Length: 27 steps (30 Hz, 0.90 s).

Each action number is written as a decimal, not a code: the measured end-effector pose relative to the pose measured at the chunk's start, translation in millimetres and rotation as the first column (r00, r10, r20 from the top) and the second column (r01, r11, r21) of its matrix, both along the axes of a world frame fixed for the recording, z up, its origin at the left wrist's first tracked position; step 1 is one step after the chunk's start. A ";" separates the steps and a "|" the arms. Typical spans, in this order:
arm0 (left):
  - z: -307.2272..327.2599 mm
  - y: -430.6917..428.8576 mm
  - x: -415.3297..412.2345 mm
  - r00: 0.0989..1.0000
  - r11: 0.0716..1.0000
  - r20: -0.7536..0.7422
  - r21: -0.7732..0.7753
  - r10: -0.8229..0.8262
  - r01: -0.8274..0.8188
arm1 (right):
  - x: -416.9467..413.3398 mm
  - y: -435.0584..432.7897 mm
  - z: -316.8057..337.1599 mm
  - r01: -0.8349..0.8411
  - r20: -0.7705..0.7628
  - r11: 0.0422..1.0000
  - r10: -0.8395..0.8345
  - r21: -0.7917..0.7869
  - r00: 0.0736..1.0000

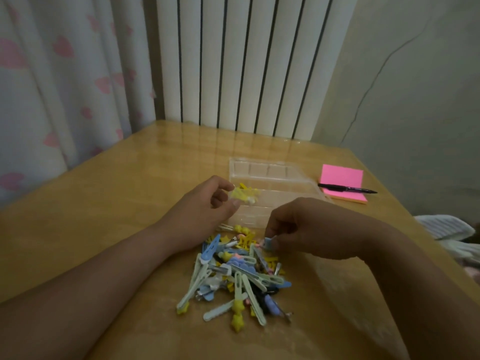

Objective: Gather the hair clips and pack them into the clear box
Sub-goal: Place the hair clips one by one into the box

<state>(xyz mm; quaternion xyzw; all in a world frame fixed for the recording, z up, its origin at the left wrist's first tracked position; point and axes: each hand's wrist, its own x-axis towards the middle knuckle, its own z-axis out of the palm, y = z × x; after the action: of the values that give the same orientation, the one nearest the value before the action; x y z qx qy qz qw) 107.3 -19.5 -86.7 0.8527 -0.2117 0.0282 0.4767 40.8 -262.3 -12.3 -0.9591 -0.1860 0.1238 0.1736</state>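
A heap of hair clips (pixel 233 276) in pale green, blue and yellow lies on the wooden table in front of me. Just beyond it lies the clear box (pixel 275 185), open and flat, with small compartments. My left hand (pixel 205 209) hovers at the box's left edge and pinches a bunch of yellow clips (pixel 245 194) over the box. At the heap's far right edge, my right hand (pixel 309 229) pinches a small light-blue clip (pixel 267 242) between thumb and fingers.
A pink sticky-note pad (pixel 342 181) with a black pen (pixel 348 188) across it lies to the right of the box. A white radiator stands behind the table, a heart-print curtain at the left, folded cloth (pixel 446 229) off the right edge.
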 end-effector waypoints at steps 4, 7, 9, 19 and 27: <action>-1.4 -0.9 0.7 1.000 1.000 0.003 -0.005 -0.002 0.002 | -0.5 -2.8 6.5 0.020 0.054 0.980 -0.032 0.200 0.998; -0.6 -0.9 0.4 1.000 1.000 0.007 0.001 -0.007 0.007 | 6.2 -7.3 7.7 0.126 0.157 0.907 -0.204 0.402 0.966; -1.2 -0.3 -0.1 1.000 1.000 0.016 0.001 -0.011 0.011 | 16.8 -8.9 3.8 0.211 0.199 0.846 -0.344 0.489 0.918; -0.9 -0.1 0.3 0.999 1.000 0.032 0.025 -0.009 0.008 | 94.6 4.8 2.8 0.462 0.174 0.830 -0.528 0.313 0.831; -2.4 -0.2 1.6 0.999 0.999 0.031 0.033 -0.009 0.008 | 115.8 9.8 -14.1 0.546 0.123 0.820 -0.568 0.174 0.814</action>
<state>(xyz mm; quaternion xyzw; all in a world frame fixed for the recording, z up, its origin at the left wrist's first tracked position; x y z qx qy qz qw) 108.8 -19.7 -89.1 0.8591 -0.2233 0.0357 0.4592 156.6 -252.6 -26.4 -0.9649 0.0814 -0.0269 0.2483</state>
